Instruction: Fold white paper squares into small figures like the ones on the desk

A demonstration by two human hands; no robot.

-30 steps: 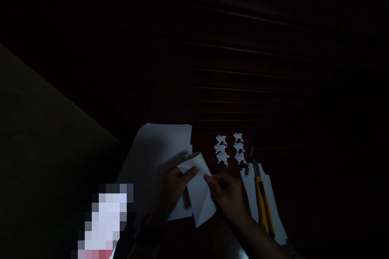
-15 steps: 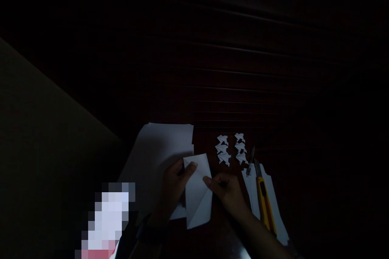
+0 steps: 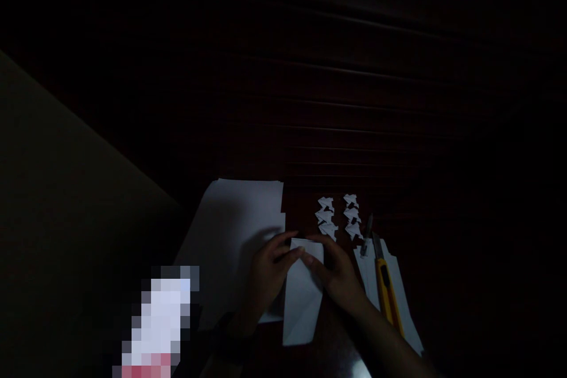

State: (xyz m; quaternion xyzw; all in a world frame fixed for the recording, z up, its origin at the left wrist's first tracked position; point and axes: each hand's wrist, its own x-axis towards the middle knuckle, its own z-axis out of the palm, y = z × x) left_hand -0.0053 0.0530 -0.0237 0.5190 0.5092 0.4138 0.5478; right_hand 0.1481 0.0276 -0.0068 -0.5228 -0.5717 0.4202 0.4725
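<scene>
At lower centre, left hand [image 3: 268, 274] and right hand [image 3: 340, 279] now come together, each grip pinching folded paper [image 3: 303, 310] near its top, apparently steadying the fold.

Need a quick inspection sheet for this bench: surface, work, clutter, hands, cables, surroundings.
Surface: dark, reddish-brown table, bright glare at the near edge.
Work in hand: white folded sheet, crease lines visible.
Clutter: large white sheets at left; six small folded paper figures in two columns of three; yellow cutter, blade showing, lying on white papers at right; slim pen-like item beside it.
Hands: left hand and right hand both hold the folded sheet, thumbs on top near its far edge.
Cables: nothing seen.
Surroundings: dim light; paler area at far left, detail unclear; pixelated patch lower left, contents hidden.
</scene>
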